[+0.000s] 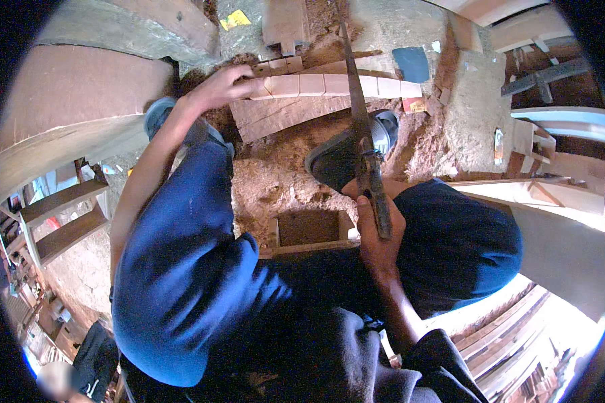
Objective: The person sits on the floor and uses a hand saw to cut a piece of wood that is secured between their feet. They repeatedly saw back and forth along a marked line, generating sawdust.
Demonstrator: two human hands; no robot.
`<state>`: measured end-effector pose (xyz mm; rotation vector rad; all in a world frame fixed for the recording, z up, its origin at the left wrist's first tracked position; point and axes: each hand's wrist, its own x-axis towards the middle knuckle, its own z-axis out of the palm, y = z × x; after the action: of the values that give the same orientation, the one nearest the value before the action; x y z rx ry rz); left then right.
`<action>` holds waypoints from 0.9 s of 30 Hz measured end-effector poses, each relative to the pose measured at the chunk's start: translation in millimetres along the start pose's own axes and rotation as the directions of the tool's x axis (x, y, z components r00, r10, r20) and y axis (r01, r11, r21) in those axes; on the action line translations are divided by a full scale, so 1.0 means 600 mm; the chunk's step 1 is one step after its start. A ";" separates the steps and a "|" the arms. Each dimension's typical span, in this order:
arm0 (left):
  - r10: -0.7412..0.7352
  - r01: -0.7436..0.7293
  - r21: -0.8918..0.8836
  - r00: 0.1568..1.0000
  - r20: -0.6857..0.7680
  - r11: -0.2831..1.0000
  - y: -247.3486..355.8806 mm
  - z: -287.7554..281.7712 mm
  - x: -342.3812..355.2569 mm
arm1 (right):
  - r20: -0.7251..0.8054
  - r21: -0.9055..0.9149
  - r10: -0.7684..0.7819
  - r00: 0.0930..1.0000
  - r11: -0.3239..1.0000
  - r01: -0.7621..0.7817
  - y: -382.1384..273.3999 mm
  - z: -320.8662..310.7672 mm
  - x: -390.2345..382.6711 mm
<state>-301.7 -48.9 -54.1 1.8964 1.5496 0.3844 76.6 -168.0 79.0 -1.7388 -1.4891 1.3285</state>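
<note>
A light wooden strip [297, 84] with several crosswise lines lies horizontally on a wider board [282, 117] near my feet. My left hand [235, 87] grips the strip's left end, its fingers curled over it. My right hand [376, 235] is closed on the dark wooden handle of a long saw [356, 101]. The narrow blade points away from me and crosses over the strip right of its middle; whether it touches the wood I cannot tell. My shoes [329, 161] rest on either side, below the board.
Large wooden panels [87, 94] stand at the left, above a small step frame [64, 235]. Timber pieces [544, 87] and stacked planks [491, 322] are on the right. A wooden box [309, 225] lies between my legs. Scraps, including a dark square [410, 64], litter the dirty floor.
</note>
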 end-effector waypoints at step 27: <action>-0.032 -0.111 0.639 0.977 0.209 0.761 -0.078 -0.042 0.084 | 0.044 0.055 0.130 0.991 0.990 -0.132 0.012 0.028 0.017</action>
<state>-339.5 10.5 -74.1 2.3910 1.6220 -0.3978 64.0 -164.3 62.6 -1.8098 -1.3638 1.4663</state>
